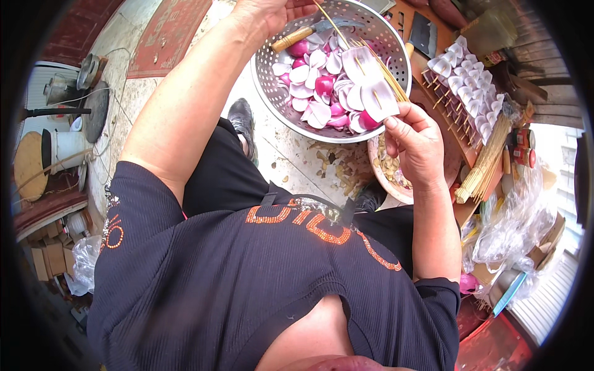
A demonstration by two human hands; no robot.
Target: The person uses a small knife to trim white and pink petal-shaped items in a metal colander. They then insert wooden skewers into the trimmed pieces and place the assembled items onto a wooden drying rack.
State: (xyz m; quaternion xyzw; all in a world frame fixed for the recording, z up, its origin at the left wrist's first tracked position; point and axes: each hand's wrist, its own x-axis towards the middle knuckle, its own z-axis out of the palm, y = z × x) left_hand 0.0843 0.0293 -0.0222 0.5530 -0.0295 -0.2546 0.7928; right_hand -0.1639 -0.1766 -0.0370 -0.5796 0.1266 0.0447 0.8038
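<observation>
At the top edge, my left hand (272,13) is partly cut off, its fingers closed by the end of a thin bamboo skewer (332,20). The skewer slants down over a perforated metal colander (266,93) and runs through two pale, cupped onion pieces (365,66). My right hand (419,139) pinches the lower onion piece (379,99) between thumb and forefinger. Below it, the colander holds many loose purple and white onion pieces (318,114). A knife with a wooden handle (292,39) lies across the colander's far left, and several bare skewers (396,86) lean at its right.
Rows of skewered onion pieces (467,86) lie on a wooden table at the right, next to a bundle of skewers (486,164). A pink basin (377,162) with scraps stands under the colander. Clear plastic bags (516,210) heap at the right; a dark cleaver (423,34) lies farther back.
</observation>
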